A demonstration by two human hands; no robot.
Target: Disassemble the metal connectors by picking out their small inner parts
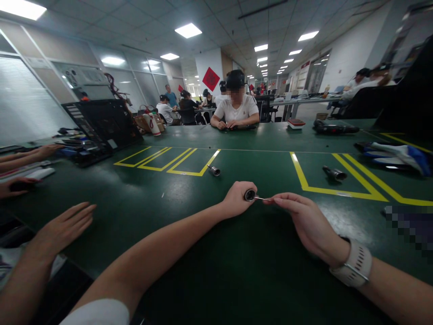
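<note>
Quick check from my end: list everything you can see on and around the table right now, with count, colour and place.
table: one, dark green with yellow line markings, fills the view
small cylinder: one, dark metal, in the left hand
thin pin: one, silver, pinched in the right hand, tip at the cylinder
loose cylinders: two, dark metal, one by the left yellow boxes, one in the right yellow box
computer case: one, black, far left, opened
co-worker's hand: one, flat on the table, near left
seated person: one, white shirt, across the table
left hand: grip closed around the cylinder
right hand: grip pinching the pin, pale watch strap on the wrist
</note>
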